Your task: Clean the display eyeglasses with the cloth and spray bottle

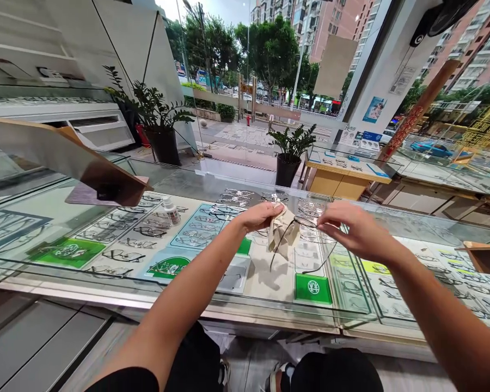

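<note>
Above the glass counter, my left hand [260, 216] is closed on a crumpled beige cloth [281, 233], with one side of a pair of eyeglasses [305, 221] against it. The thin dark temples of the eyeglasses hang down, one in front of the cloth and one farther right. My right hand [350, 227] pinches the other side of the frame between thumb and fingers. How much of the lens the cloth covers cannot be made out. Under both hands, several rows of eyeglasses lie in the display case.
A small white spray bottle [171, 210] stands left of my left forearm. Farther left is a tilted wooden-backed panel [77, 158]. The glass display case [147, 291] spans the front. Potted plants [286, 170] stand beyond it by the window.
</note>
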`<control>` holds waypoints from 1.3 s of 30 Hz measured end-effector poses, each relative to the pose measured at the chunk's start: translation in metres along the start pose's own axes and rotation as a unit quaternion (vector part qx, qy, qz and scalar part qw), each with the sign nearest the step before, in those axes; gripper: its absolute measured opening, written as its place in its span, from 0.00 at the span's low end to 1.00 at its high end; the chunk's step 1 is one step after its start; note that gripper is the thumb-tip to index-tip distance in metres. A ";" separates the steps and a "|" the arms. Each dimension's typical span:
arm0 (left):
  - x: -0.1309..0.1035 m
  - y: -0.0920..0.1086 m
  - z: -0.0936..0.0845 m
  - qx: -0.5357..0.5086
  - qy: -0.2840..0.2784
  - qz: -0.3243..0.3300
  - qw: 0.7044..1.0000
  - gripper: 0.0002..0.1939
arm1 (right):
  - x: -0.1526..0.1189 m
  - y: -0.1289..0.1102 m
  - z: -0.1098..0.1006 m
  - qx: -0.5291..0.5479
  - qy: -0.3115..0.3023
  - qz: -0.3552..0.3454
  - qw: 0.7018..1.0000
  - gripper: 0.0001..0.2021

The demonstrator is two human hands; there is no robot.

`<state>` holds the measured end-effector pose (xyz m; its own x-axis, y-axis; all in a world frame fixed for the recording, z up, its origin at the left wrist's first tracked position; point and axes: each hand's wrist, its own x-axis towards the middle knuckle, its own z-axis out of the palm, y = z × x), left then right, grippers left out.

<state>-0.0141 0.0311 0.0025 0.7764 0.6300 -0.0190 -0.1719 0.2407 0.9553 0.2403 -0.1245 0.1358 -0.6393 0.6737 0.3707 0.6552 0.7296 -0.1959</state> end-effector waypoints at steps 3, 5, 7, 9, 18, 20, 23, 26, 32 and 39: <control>-0.004 0.001 0.002 -0.003 -0.047 -0.025 0.999 0.27 | 0.006 -0.025 -0.011 -0.202 -0.049 -0.064 0.976 0.11; -0.008 0.002 0.004 0.006 -0.075 -0.039 0.996 0.26 | 0.011 -0.037 -0.010 -0.284 -0.083 -0.102 0.950 0.11; -0.012 0.004 0.007 0.018 -0.103 -0.050 0.993 0.26 | 0.016 -0.045 -0.005 -0.321 -0.117 -0.133 0.930 0.11; -0.016 0.006 0.009 0.030 -0.135 -0.060 0.989 0.26 | 0.021 -0.050 0.002 -0.338 -0.148 -0.156 0.916 0.10; -0.022 0.012 0.021 0.142 -0.215 -0.058 0.964 0.32 | 0.034 -0.050 0.029 -0.399 -0.171 -0.215 0.875 0.07; -0.022 0.013 0.025 0.146 -0.230 -0.056 0.961 0.31 | 0.037 -0.046 0.030 -0.411 -0.163 -0.223 0.869 0.08; -0.020 0.012 0.026 0.128 -0.212 -0.042 0.968 0.31 | 0.041 -0.036 0.028 -0.423 -0.134 -0.225 0.868 0.10; -0.016 0.011 0.022 0.099 -0.149 0.002 0.984 0.30 | 0.041 -0.021 0.026 -0.409 -0.054 -0.187 0.891 0.11; -0.010 0.008 0.030 0.016 -0.001 0.134 0.991 0.27 | 0.036 0.017 0.070 -0.032 0.247 0.157 0.956 0.12; -0.003 -0.001 0.036 0.079 0.047 0.169 0.981 0.29 | 0.058 0.041 0.131 0.435 0.358 0.251 0.787 0.16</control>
<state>0.0057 0.0024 0.0118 0.6308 0.7206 0.2878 -0.3093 -0.1067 0.9450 0.1777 -0.0398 0.0307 0.2072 0.8909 0.4041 0.0296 0.4072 -0.9129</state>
